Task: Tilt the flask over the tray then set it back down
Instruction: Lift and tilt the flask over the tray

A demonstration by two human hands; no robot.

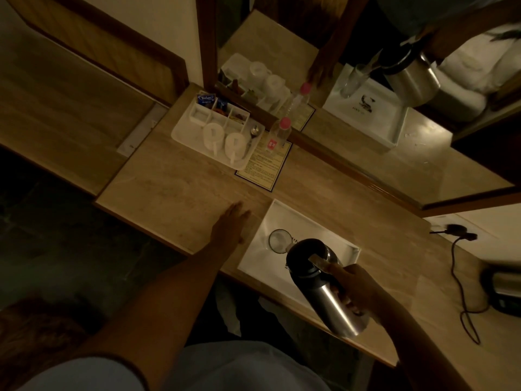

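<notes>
A steel flask (328, 297) with a black top is lifted and tilted, its spout pointing at a glass (279, 240) that stands in the white tray (284, 218). My right hand (358, 286) grips the flask by its handle, above the tray's near side. Left of the tray, my left hand (229, 225) lies flat on the counter, fingers apart, holding nothing.
At the back left stand a white tea tray (183, 134) with two upturned cups and sachets, a pink-capped bottle (280, 131) and a printed card (267, 167). A mirror runs along the back. A black cable (462, 280) and a kettle base (504, 289) lie to the right.
</notes>
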